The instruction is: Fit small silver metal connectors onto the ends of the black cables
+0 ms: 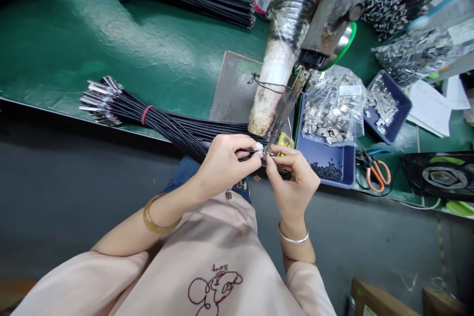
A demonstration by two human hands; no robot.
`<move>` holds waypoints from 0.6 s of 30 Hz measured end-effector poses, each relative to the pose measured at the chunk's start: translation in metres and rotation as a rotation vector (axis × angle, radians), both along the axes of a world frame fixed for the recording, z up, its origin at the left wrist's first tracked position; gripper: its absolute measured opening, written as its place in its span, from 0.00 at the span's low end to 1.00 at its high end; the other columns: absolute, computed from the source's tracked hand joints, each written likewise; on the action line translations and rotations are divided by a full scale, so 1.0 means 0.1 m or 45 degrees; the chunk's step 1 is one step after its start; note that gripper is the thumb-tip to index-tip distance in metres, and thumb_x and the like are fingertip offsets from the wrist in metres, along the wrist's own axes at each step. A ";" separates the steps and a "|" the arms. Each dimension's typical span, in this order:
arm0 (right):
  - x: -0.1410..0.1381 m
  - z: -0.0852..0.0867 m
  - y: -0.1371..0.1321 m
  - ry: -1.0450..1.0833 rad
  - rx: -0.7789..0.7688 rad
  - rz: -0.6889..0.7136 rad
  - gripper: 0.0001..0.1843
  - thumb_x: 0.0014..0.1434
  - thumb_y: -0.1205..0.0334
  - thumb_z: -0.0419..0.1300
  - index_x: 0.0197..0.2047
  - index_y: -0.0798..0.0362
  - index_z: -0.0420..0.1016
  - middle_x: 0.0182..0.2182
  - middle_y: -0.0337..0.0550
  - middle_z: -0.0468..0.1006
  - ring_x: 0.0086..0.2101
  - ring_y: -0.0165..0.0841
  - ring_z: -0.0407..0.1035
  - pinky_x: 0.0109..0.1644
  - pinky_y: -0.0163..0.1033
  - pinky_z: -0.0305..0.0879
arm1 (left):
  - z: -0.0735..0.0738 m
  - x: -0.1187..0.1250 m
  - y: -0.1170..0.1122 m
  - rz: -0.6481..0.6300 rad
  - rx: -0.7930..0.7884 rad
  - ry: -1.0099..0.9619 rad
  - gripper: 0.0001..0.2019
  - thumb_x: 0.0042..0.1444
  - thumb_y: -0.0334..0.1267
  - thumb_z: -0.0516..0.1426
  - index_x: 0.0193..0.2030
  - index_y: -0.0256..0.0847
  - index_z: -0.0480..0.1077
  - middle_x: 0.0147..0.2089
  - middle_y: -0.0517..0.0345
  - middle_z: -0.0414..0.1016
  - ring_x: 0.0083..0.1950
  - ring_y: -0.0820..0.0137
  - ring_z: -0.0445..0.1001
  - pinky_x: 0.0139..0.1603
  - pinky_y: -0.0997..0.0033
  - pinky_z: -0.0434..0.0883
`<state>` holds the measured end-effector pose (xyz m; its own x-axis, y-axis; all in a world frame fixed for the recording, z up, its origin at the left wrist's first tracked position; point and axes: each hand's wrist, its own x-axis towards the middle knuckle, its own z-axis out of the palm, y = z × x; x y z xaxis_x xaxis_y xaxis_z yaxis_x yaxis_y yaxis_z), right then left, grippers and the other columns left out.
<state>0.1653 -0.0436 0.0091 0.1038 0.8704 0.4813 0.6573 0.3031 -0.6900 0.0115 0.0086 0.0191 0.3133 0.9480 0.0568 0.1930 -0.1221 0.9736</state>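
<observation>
— In the head view, at the front edge of the shiny green table (44,59), what do the two hands hold?

— The left hand (229,160) has its thumb and forefinger pressed together on a thin, round, black cable (244,150), close to the end. It is held so short, probably, because a soft cable would bend if gripped farther back.

— And the right hand (294,173)?

— Its thumb and fingertips meet in a pinch at a tiny, light-coloured piece (268,153), whose exact kind one cannot tell. The cable's end lies between the hands, by the lower tip of a long, narrow, stained metal rod (287,108). This rod slants down from above, perhaps so that both hands are free for small parts.

— Why is the wide, ribbed, silvery hose with whitish mouth (272,79) so near?

— It ends beside the rod's tip; one would judge it is placed to draw away fumes.

— And around them?

— To the left, a bundle of black cables (166,121) is tied by a narrow red band (147,114), presumably against spreading. To the right, a shallow blue-violet plastic tray (348,165) holds small black pieces (326,171), conveniently near the right hand.
</observation>
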 end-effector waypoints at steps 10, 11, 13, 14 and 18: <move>-0.04 0.08 -0.01 0.012 0.017 -0.009 0.07 0.58 0.72 0.65 0.35 0.50 0.76 0.40 0.42 0.84 0.45 0.36 0.80 0.47 0.41 0.79 | 0.03 0.02 0.01 0.028 0.013 -0.002 0.07 0.52 0.30 0.57 0.26 0.33 0.74 0.26 0.59 0.72 0.28 0.78 0.65 0.25 0.83 0.64; -0.03 0.07 -0.02 0.022 0.010 -0.001 0.07 0.59 0.71 0.65 0.35 0.49 0.75 0.40 0.42 0.84 0.45 0.36 0.80 0.46 0.41 0.79 | 0.03 0.02 0.01 0.023 0.003 0.010 0.07 0.52 0.30 0.57 0.25 0.33 0.74 0.25 0.59 0.71 0.27 0.78 0.64 0.25 0.83 0.64; -0.02 0.05 -0.03 0.037 -0.004 0.011 0.06 0.59 0.71 0.64 0.35 0.49 0.74 0.40 0.42 0.84 0.45 0.36 0.80 0.43 0.40 0.80 | 0.03 0.02 0.01 0.013 -0.014 0.031 0.08 0.52 0.31 0.57 0.25 0.32 0.74 0.24 0.60 0.70 0.26 0.79 0.62 0.25 0.82 0.64; -0.02 0.04 -0.03 0.039 -0.012 0.015 0.06 0.59 0.70 0.64 0.35 0.50 0.74 0.40 0.43 0.84 0.45 0.36 0.80 0.42 0.39 0.80 | 0.02 0.01 0.01 0.011 -0.021 0.039 0.08 0.52 0.31 0.57 0.25 0.32 0.74 0.24 0.60 0.71 0.25 0.79 0.62 0.26 0.82 0.65; -0.01 0.01 -0.02 0.025 -0.025 -0.001 0.05 0.60 0.69 0.64 0.35 0.50 0.75 0.40 0.42 0.84 0.41 0.33 0.80 0.40 0.37 0.79 | 0.01 0.01 0.00 0.006 -0.020 0.062 0.08 0.52 0.31 0.57 0.25 0.32 0.74 0.26 0.59 0.73 0.27 0.78 0.65 0.30 0.81 0.70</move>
